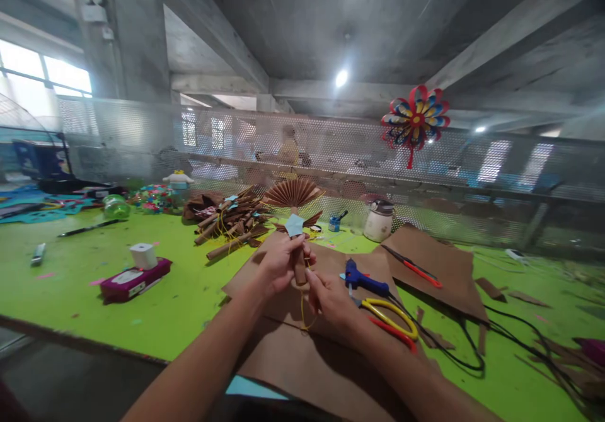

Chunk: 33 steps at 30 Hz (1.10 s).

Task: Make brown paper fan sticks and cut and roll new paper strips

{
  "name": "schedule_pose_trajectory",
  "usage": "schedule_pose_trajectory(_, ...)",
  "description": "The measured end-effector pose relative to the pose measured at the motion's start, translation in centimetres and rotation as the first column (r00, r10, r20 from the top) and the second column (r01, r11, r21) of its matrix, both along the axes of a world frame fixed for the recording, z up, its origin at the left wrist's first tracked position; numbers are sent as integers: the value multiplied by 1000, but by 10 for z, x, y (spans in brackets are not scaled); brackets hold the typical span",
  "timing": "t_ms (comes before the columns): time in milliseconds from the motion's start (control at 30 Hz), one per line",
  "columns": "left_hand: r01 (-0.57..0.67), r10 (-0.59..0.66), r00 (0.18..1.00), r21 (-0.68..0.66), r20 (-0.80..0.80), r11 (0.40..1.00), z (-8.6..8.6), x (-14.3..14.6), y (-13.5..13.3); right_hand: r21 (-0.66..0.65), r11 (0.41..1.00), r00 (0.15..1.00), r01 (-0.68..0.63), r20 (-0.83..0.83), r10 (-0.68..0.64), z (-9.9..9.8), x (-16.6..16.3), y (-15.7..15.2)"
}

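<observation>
Both hands hold a brown paper craft [299, 268] upright in front of me. It has a rolled-tube body, a pleated fan [293, 193] on top, small pleated pieces at the sides and a light blue paper pentagon [294, 225]. My left hand [278, 263] is closed round the tube just below the pentagon. My right hand [326, 291] pinches near the tube's lower end, where a thin yellow string [303, 313] hangs down. Brown paper sheets [302, 359] lie under my hands. Beside my right hand are a blue glue gun [363, 279] and scissors [392, 318] with yellow and red handles.
Several similar rolled paper pieces [231, 223] are piled behind my left hand. A purple tissue pack [137, 280] sits left, with a white roll [143, 256] on it. At right, a red-handled tool [416, 269] rests on brown paper; black cords [467, 362] run below. A jar [379, 220] stands behind.
</observation>
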<state>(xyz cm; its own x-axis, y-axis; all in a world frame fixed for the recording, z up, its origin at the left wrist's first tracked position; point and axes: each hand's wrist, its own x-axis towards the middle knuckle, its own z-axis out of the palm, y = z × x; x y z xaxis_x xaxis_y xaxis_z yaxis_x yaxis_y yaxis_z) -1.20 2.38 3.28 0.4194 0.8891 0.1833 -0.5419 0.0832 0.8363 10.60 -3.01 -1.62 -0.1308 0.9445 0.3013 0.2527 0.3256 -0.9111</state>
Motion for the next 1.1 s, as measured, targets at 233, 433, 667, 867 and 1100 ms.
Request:
schedule_pose_trajectory(233, -22, 23, 999, -34, 24, 999, 9, -7, -1, -14, 996, 996, -92, -8, 92, -6, 7, 6)
schedule_pose_trajectory(433, -7, 11, 995, -49, 95, 999, 11, -16, 7, -8, 990, 989, -141, 44, 141, -1, 9, 2)
schedule_pose_trajectory(667, -13, 18, 993, -48, 115, 999, 8, -4, 2, -92, 979, 981, -181, -91, 172, 2, 8, 0)
schedule_pose_trajectory(867, -25, 27, 994, -19, 102, 1000, 7, -4, 6, -181, 960, 967, -213, -180, 180, -5, 6, 0)
schedule_pose_trajectory(1100, -70, 75, 989, -43, 126, 997, 1, -9, 19, -200, 945, 958, -258, -182, 223, -1, 5, -3)
